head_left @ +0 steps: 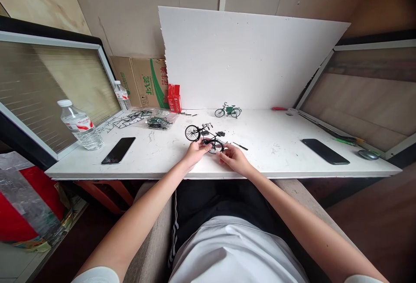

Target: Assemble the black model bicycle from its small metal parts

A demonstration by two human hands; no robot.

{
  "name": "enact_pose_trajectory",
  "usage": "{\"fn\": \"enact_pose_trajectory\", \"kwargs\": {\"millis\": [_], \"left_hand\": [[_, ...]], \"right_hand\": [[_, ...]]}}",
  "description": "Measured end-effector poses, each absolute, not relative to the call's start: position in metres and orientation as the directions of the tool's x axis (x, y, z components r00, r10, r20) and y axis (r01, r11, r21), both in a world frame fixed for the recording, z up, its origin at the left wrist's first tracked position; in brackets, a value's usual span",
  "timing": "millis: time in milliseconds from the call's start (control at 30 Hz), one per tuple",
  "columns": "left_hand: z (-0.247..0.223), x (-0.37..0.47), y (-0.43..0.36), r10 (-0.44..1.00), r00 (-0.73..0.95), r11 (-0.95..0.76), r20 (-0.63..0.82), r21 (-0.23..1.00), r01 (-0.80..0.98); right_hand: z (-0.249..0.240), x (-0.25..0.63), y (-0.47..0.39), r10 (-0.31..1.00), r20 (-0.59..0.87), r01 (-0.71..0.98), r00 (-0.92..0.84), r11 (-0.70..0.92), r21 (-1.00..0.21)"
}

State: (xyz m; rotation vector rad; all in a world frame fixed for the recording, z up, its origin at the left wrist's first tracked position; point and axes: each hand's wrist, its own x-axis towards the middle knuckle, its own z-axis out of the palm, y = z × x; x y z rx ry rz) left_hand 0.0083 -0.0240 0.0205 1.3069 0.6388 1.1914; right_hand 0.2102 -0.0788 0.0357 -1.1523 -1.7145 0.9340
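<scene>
A small black model bicycle (211, 139) is held between my hands just over the white table, tilted with its front wheel up to the left. My left hand (196, 152) grips it low near the rear wheel, thumb laid along it. From the other side, the fingers of my right hand (233, 156) pinch at the rear wheel's right edge. A thin dark rod-like tool (240, 146) lies just right of my right hand. Further back stands a green model bicycle (228, 110), upright on the table.
Black sprue frames (133, 119) and a clear bag of green parts (159, 121) lie at left, near water bottles (81, 127), a carton (147, 81) and a red box (174, 98). Phones (118, 150) (325, 151) flank the work area. A mouse (368, 154) sits far right.
</scene>
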Motion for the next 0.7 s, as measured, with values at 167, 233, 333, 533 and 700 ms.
{"fn": "enact_pose_trajectory", "kwargs": {"millis": [167,233,333,533,700], "left_hand": [[0.0206,0.0075,-0.0251,0.896,0.333,-0.216,0.293,0.944,-0.248],[0.0209,0.0077,-0.0255,0.895,0.335,-0.223,0.294,0.946,-0.235],[0.0205,0.0079,-0.025,0.892,0.341,-0.222,0.296,0.945,-0.241],[0.0179,0.0091,-0.023,0.892,0.329,-0.255,0.309,0.947,-0.197],[0.0131,0.0107,-0.0195,0.89,0.345,-0.246,0.299,0.951,-0.189]], "right_hand": [[0.0395,0.2087,-0.0816,0.954,0.255,0.235,-0.157,0.287,-0.929],[0.0397,0.2091,-0.0815,0.951,0.283,0.23,-0.125,0.306,-0.924],[0.0381,0.2106,-0.0798,0.945,0.316,0.25,-0.08,0.326,-0.912],[0.0364,0.2127,-0.0772,0.95,0.306,0.252,-0.058,0.31,-0.917],[0.0369,0.2126,-0.0763,0.959,0.279,0.217,-0.057,0.284,-0.934]]}}
